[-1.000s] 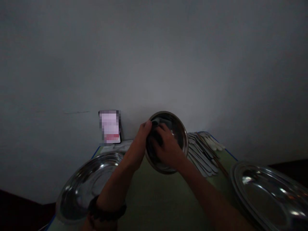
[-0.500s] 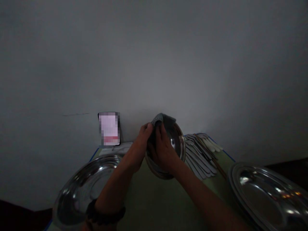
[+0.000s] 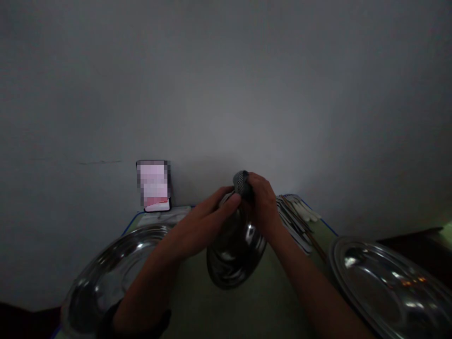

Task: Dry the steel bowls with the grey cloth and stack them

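A shiny metal bowl (image 3: 236, 261) is held up over the table, tilted so that its rounded outer side faces me. My left hand (image 3: 212, 216) grips the bowl from the left, thumb on its side near the top. At the bowl's upper right, my right hand (image 3: 263, 200) is closed on a bunched grey cloth (image 3: 241, 182), which presses against the bowl. Part of the cloth and the right fingertips are hidden behind the bowl and hand.
A large metal basin (image 3: 92, 278) stands at the left, partly behind my left forearm. Several pieces of cutlery (image 3: 298, 223) lie at the back right, with chopsticks among them. Large metal platters (image 3: 374, 287) sit at the right. A phone (image 3: 155, 186) leans against the wall.
The bowl has turned from showing its inside to showing its outside and dropped slightly. My right hand and the cloth have moved right, round to its outer side.
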Demonstrator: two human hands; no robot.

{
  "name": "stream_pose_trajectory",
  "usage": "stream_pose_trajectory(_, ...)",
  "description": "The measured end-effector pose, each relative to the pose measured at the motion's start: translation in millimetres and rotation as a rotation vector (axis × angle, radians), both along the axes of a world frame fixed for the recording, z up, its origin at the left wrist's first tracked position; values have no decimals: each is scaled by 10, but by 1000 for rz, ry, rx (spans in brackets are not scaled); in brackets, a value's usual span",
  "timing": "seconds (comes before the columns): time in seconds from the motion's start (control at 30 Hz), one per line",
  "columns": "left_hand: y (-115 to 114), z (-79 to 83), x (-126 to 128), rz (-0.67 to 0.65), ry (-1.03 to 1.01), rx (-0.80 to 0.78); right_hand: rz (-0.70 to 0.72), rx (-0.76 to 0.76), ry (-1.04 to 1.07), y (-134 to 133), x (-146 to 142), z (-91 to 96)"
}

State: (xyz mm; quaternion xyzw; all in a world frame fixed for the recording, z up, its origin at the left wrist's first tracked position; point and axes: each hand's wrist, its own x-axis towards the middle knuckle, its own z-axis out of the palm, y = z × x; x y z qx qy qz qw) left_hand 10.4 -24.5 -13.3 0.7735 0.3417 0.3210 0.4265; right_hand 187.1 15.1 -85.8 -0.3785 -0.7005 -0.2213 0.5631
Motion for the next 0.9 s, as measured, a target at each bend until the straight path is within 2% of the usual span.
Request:
stream_pose_trajectory(0.07,-27,38,1,-14,-11,43,-31,-55,155,29,28,-50)
stream_pose_trajectory(0.17,-33,60,-13,6,-82,74,-73,-240,407,67,39,-87)
stream_pose_trajectory(0.27,-18,44,-18,105,-202,125,-90,-374,659,94,-21,-92)
stream_pose_trajectory(0.33,8,-6,9,195,-284,211,-36,-466,847,92,-131,-100)
stream_pose_trajectory(0.4,59,-98,59,277,-345,335,166,-631,1095,60,-301,-114)
stream_pose_trajectory(0.5,168,-268,136,344,-369,592,696,-1025,1482,-32,-582,-117)
stream_pose_trajectory(0.57,232,-338,155,356,-364,719,779,-1121,1524,-83,-699,-96)
stream_pose_trajectory(0.63,268,-334,127,336,-379,682,785,-1106,1532,-97,-715,-67)
stream_pose_trajectory(0.73,270,-207,-12,216,-381,389,668,-959,1490,-54,-579,-31)
stream_pose_trajectory(0.8,251,-89,-146,176,-404,204,501,-811,1334,-18,-442,-3)
stream_pose_trajectory(0.9,197,65,-324,295,-374,102,246,-595,937,-10,-259,74)
